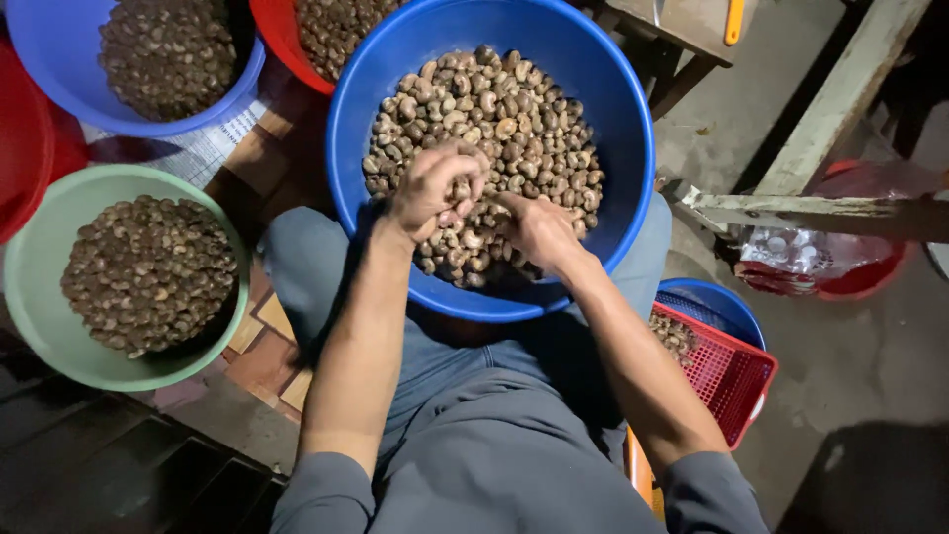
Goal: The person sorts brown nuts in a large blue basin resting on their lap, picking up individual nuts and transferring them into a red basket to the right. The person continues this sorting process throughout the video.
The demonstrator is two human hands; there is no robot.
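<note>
Grey-sleeved arms are reaching out from just under us, and we are scanning from the left: a green basin (40, 297) is sitting heaped with brown nuts, and a smaller blue basin (59, 69) above it is holding more. Moving to the centre, we are working in the big blue basin (613, 129) resting on our lap, well filled with cashew nuts (504, 109). Our left hand (433, 190) is curling its fingers around a few nuts, and our right hand (539, 229) is pinching into the pile, though we cannot tell exactly what it is gripping. Over to the right, a red basket (727, 381) is carrying only a small batch, so we are judging most of the pile is waiting.
</note>
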